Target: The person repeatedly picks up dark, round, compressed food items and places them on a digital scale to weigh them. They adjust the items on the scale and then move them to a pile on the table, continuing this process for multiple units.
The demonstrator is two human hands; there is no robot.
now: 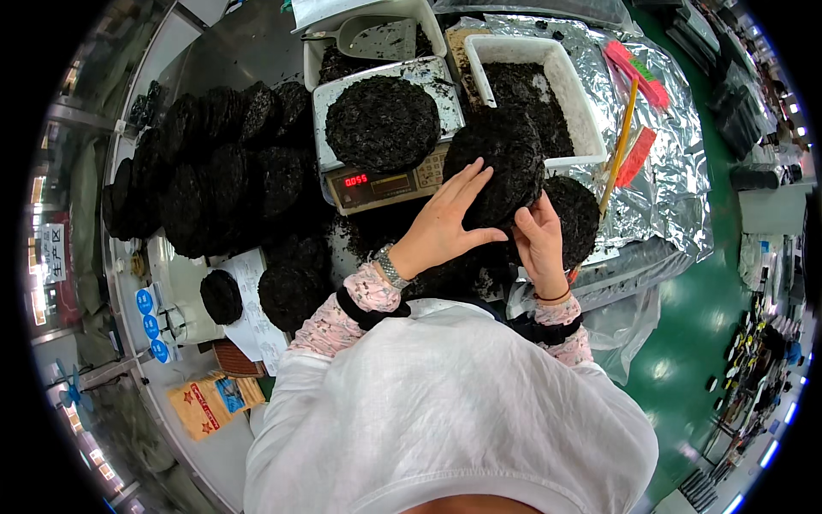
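A round black cake of dried leaf, laver by its look (498,160), is held tilted between my hands above the table. My left hand (443,221) lies against its near left side, fingers spread over the face and thumb below the rim. My right hand (541,238) pinches the lower right edge. To the left, a similar cake (383,123) lies flat on the metal pan of a digital scale (379,186) with lit red digits. Another cake (570,215) is just behind my right hand, partly hidden.
Stacked cakes (221,173) crowd the left side. Two white plastic bins hold dark fragments, one at right (581,115) and one behind the scale (313,61) with a dustpan-shaped scoop (379,38). Foil sheeting (674,173), a yellow stick (623,141) and printed papers (250,315) lie around.
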